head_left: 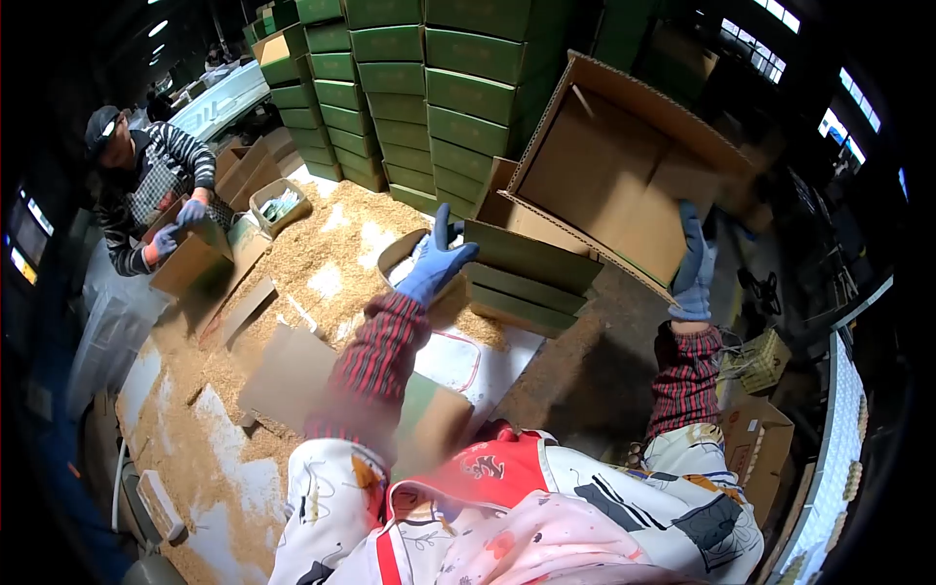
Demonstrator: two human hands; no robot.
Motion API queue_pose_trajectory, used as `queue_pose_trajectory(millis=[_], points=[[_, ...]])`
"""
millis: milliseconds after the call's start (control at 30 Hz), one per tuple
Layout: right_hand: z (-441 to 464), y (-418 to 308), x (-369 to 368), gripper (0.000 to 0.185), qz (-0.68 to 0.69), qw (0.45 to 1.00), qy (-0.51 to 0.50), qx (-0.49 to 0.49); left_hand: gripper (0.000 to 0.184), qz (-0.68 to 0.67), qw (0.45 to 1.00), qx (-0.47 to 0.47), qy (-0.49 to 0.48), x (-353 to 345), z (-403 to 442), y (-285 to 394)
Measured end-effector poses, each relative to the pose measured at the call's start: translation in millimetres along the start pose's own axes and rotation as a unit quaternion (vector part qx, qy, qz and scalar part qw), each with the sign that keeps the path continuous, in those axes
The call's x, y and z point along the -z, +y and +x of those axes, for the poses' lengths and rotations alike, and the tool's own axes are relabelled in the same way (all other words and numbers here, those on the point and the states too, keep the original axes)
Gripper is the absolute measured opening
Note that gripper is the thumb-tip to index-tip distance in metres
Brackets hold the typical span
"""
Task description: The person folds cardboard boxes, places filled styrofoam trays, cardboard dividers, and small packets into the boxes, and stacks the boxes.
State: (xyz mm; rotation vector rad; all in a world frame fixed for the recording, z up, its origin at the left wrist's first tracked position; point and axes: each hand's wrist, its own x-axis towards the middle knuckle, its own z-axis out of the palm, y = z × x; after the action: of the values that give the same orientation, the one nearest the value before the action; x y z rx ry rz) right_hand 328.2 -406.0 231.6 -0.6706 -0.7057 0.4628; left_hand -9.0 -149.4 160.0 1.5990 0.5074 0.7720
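My left hand, in a blue glove, has its fingers apart beside the left end of a dark green box. It seems to touch that end. In the right half of the view my right hand, also gloved, grips the lower right edge of an open brown cardboard box. That box is tilted, with its inside facing me. The green box lies on other green pieces at the table's far right edge, partly behind the cardboard box.
Wood shavings cover much of the table. Tall stacks of green boxes stand behind it. At the left, a co-worker in gloves handles a cardboard box. A small bin and loose cardboard are on the table.
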Motion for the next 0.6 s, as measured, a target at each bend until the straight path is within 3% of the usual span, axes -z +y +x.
queue_pose_trajectory(millis=[33,67,133,167,267,333,367,400,433,467,500,533,567,600], points=[[7.7,6.6,9.1,0.037,-0.096,0.993,0.056,-0.045,0.092,0.071,0.997,0.025,-0.006,-6.5,5.1,4.7],[5.0,7.1,-6.0,0.037,-0.099,0.992,0.056,-0.047,0.092,0.142,0.988,0.051,-0.013,-11.1,10.0,8.6],[-7.3,27.6,-38.6,0.045,-0.239,0.967,-0.001,-0.089,0.094,0.287,0.954,0.076,-0.025,-15.4,23.2,-13.8],[-13.1,38.3,-53.2,0.05,-0.293,0.948,-0.026,-0.122,0.095,0.166,0.981,0.094,-0.046,-13.4,13.0,-5.9],[6.6,104.0,-19.2,0.066,-0.336,0.912,-0.064,-0.228,0.092,0.274,0.952,-0.108,0.089,-9.0,-20.0,-51.4],[12.6,127.3,0.2,0.064,-0.201,0.951,-0.002,-0.235,0.084,0.148,0.979,-0.025,0.14,-4.9,-72.7,-56.6],[-1.1,112.5,-13.8,0.062,-0.106,0.945,0.01,-0.309,0.08,0.165,0.972,0.001,0.165,0.4,-110.8,-65.8],[-23.3,110.9,-18.0,0.056,-0.065,0.961,0.033,-0.266,0.077,0.185,0.964,0.026,0.189,6.7,-152.7,-72.0],[-37.4,141.5,34.7,0.051,-0.207,0.944,0.167,-0.194,0.077,0.254,0.942,0.081,0.202,13.1,-202.9,-87.9],[-69.4,129.7,10.9,0.045,-0.094,0.966,0.176,-0.164,0.077,0.318,0.913,0.136,0.215,14.8,-260.2,-102.6],[-114.9,131.6,15.0,0.04,-0.072,0.963,0.169,-0.197,0.083,0.355,0.878,0.221,0.231,14.0,-314.3,-103.3],[-156.8,159.5,64.3,0.039,-0.173,0.946,0.178,-0.209,0.087,0.427,0.829,0.259,0.251,12.0,-365.5,-108.2],[-194.6,157.2,28.4,0.035,-0.248,0.9,0.235,-0.272,0.092,0.469,0.786,0.308,0.261,9.5,-414.3,-113.8],[-219.2,165.1,9.3,0.032,-0.287,0.895,0.138,-0.313,0.095,0.48,0.743,0.368,0.285,5.2,-449.8,-108.4]])
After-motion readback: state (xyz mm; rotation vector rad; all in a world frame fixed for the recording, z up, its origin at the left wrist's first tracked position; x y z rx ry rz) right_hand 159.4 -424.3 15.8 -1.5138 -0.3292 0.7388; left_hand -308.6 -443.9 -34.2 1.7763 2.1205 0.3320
